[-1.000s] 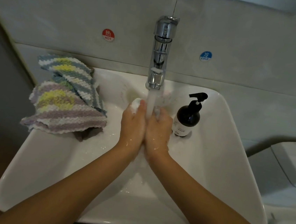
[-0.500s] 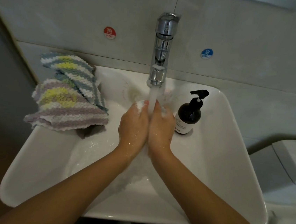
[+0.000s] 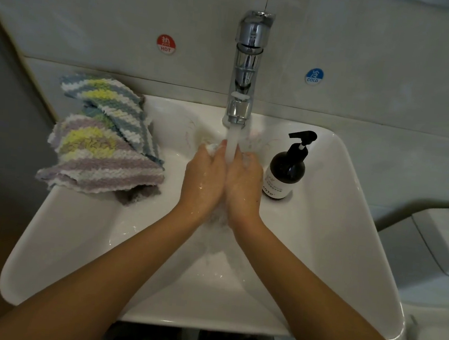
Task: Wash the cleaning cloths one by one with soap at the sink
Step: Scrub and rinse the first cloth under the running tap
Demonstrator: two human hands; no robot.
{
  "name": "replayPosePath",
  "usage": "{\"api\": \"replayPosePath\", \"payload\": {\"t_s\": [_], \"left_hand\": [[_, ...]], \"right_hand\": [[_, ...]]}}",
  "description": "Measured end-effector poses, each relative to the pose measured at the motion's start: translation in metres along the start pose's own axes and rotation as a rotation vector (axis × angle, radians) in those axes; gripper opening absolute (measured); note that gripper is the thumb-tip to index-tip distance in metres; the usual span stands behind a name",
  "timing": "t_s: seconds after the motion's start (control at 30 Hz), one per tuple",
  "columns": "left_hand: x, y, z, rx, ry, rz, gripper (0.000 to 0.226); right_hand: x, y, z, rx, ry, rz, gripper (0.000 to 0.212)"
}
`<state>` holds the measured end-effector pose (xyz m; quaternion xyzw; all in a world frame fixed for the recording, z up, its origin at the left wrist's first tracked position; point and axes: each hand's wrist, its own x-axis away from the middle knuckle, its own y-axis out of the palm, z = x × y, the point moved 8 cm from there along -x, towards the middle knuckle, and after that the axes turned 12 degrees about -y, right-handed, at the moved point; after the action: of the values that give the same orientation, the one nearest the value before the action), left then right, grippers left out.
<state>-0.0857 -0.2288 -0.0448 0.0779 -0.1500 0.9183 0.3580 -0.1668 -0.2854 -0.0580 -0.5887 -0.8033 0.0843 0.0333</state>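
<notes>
Both hands are working under the running tap (image 3: 244,66), pressed side by side in the water stream (image 3: 231,145). The left hand (image 3: 204,176) and right hand (image 3: 244,183) are curling their fingers around a small white, sudsy bundle (image 3: 211,147), which is peeking out at the left fingertips; probably one cloth in rinse, though too little is showing to confirm.

A pile of striped knitted cleaning cloths (image 3: 101,140) is lying on the sink's (image 3: 349,238) left rim, well apart from the hands; a grey one is drooping into the basin beneath them. Whether these are washed or waiting, I cannot tell.

The black soap pump bottle (image 3: 286,173) is standing just beside the right hand.

Judgement: task is partway through, with one cloth in hand and several others possibly still pending.
</notes>
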Motion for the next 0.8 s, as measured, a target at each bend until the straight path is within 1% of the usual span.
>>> {"api": "replayPosePath", "payload": {"t_s": [0.03,0.13,0.23,0.3,0.37,0.43,0.47,0.57,0.63,0.7,0.77,0.8], "left_hand": [[0.000,0.000,0.000,-0.012,0.009,-0.003,0.033],[-0.001,0.000,0.000,-0.033,0.002,0.010,0.035],[0.000,-0.002,0.000,-0.037,-0.016,0.030,0.037],[0.003,-0.003,0.001,-0.013,-0.023,0.028,0.038],[0.003,-0.004,0.006,-0.061,0.020,0.030,0.038],[0.005,-0.005,0.010,-0.114,0.080,0.042,0.037],[0.007,-0.007,0.011,-0.103,0.107,0.053,0.036],[0.018,-0.013,0.015,0.011,0.164,0.062,0.025],[0.022,-0.018,0.017,0.085,0.180,0.078,0.015],[0.020,-0.024,0.019,0.175,0.177,0.104,0.003],[0.019,-0.029,0.020,0.225,0.200,0.136,0.007],[0.019,-0.030,0.021,0.228,0.220,0.145,0.008]], "right_hand": [[-0.001,0.000,-0.002,0.034,-0.018,-0.017,0.036],[-0.005,0.000,-0.012,0.164,-0.133,-0.064,0.031],[0.000,-0.006,-0.018,0.194,-0.173,-0.041,0.024],[0.006,-0.012,-0.017,0.071,-0.117,0.020,0.020],[0.014,-0.016,-0.015,-0.085,-0.050,0.061,0.016],[0.017,-0.016,-0.017,-0.091,-0.060,0.033,0.012],[0.016,-0.016,-0.017,-0.093,-0.076,0.029,0.010],[0.019,-0.015,-0.018,-0.143,-0.075,0.006,0.009],[0.022,-0.009,-0.015,-0.184,-0.045,-0.039,0.013],[0.028,-0.002,-0.012,-0.229,-0.018,-0.097,0.027],[0.032,0.002,-0.013,-0.274,-0.015,-0.134,0.047],[0.033,0.004,-0.014,-0.280,-0.032,-0.147,0.052]]}}
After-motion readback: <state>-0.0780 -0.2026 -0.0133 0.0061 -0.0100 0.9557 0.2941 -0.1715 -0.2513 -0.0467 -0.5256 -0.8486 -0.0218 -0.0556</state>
